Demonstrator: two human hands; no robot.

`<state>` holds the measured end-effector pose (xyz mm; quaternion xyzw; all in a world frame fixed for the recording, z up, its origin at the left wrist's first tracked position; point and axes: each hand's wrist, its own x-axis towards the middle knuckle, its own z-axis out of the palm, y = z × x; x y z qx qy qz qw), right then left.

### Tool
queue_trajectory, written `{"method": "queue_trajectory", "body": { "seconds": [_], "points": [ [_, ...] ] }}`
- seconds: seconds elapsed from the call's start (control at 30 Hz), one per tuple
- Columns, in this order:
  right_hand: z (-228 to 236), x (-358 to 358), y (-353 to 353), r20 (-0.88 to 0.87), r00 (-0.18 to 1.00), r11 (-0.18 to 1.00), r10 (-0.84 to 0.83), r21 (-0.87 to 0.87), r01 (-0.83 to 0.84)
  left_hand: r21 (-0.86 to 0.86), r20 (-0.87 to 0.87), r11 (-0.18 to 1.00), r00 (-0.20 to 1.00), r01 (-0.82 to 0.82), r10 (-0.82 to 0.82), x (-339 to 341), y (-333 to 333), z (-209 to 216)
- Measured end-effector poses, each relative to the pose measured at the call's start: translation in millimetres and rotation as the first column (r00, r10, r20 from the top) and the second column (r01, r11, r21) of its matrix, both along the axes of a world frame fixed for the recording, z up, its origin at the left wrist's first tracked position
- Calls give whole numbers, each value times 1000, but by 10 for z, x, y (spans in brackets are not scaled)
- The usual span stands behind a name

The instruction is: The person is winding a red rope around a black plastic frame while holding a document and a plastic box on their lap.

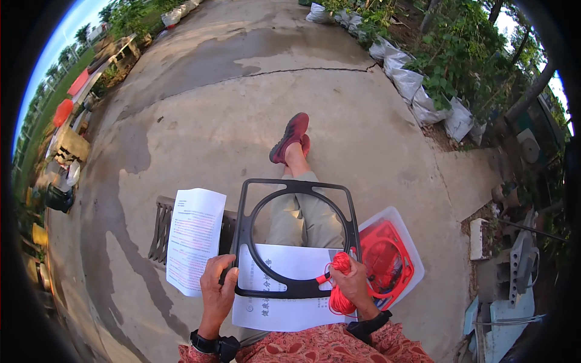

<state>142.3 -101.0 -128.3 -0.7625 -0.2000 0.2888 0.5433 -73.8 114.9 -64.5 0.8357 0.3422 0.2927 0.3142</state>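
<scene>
A black plastic frame (272,293), squarish with a large round opening, is held tilted above my lap. My left hand (216,284) grips its lower left corner, thumb on the near side. My right hand (354,283) is closed around a bundle of red cord (342,297) at the frame's lower right corner. Part of the cord lies against the frame there; how it is fastened is hidden by my fingers. Beneath the frame, a white printed sheet (254,311) rests on my lap. Through the opening show my legs in light trousers (287,221).
Left of me, a printed paper (195,236) lies on a dark slatted stool (162,224). At my right stands a translucent bin (416,257) holding a red frame (387,233). White sacks (402,81) line the concrete's right edge; boards and blocks (505,314) lie at lower right.
</scene>
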Motion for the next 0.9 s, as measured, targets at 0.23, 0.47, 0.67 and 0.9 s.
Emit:
{"method": "queue_trajectory", "body": {
  "seconds": [0.23, 0.47, 0.67, 0.9],
  "points": [
    [129, 41, 93, -71, 997, 999, 4, 49, 0, -318, 171, 809, 869, 495, -465, 848, -257, -119],
    [42, 104, 59, -149, 988, 997, -38, 66, 48, -310, 109, 790, 845, 530, -524, 1109, -384, -351],
    [-29, 98, -5, -200, 980, 985, -25, 160, 57, -268, 66, 779, 818, 567, -572, 1026, -628, -475],
    [122, 186, -23, -367, 927, 969, 73, 245, 20, -280, -171, 794, 786, 540, -595, 1045, -688, -478]
  ]
}}
